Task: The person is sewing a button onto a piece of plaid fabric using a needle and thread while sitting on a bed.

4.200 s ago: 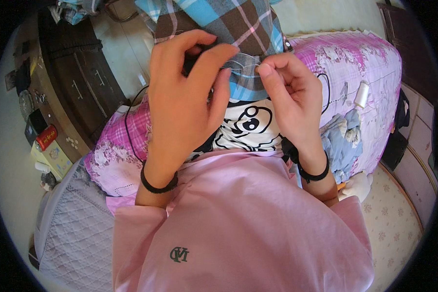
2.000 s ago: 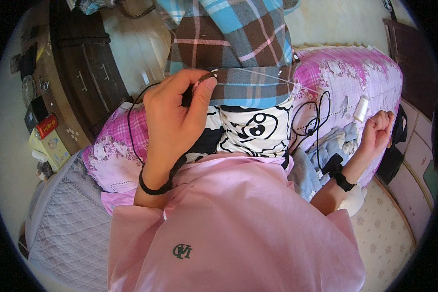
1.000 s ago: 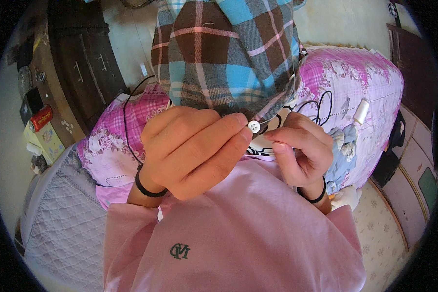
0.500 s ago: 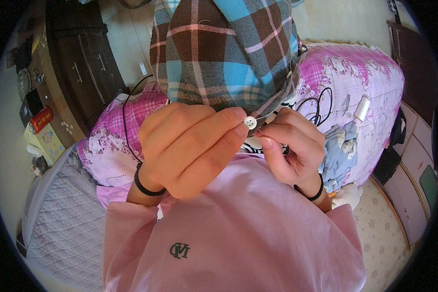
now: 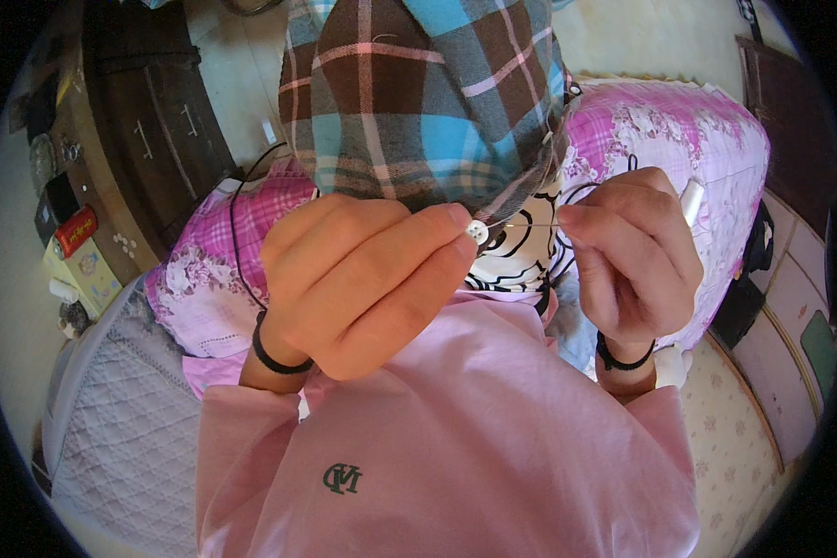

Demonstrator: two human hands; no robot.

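1. Left hand [image 5: 367,279]: thumb and forefinger are pinched on a white button [image 5: 477,232], with the other fingers folded in alongside. The button's face pokes out past the fingertips so you can see its holes.
2. Right hand [image 5: 637,256]: fingers curled, fingertips closed on one end of a thin needle [image 5: 535,224]. The needle lies pretty much level, pointing left at the button. Can't tell if its tip is touching anything, it's too fine.
3. The plaid cloth [image 5: 391,93], blue, brown and grey, hangs over the lap just beyond the left hand, and its lower edge comes right down by the button.
4. Both wrists have dark bands on, and the person's wearing a pink shirt [image 5: 456,428].
5. White spool [image 5: 691,201] is on the pink flowery bedspread [image 5: 670,121], partly hidden behind the right hand.
6. Far left, a red box [image 5: 74,232] sits on top of a yellow one [image 5: 91,270].
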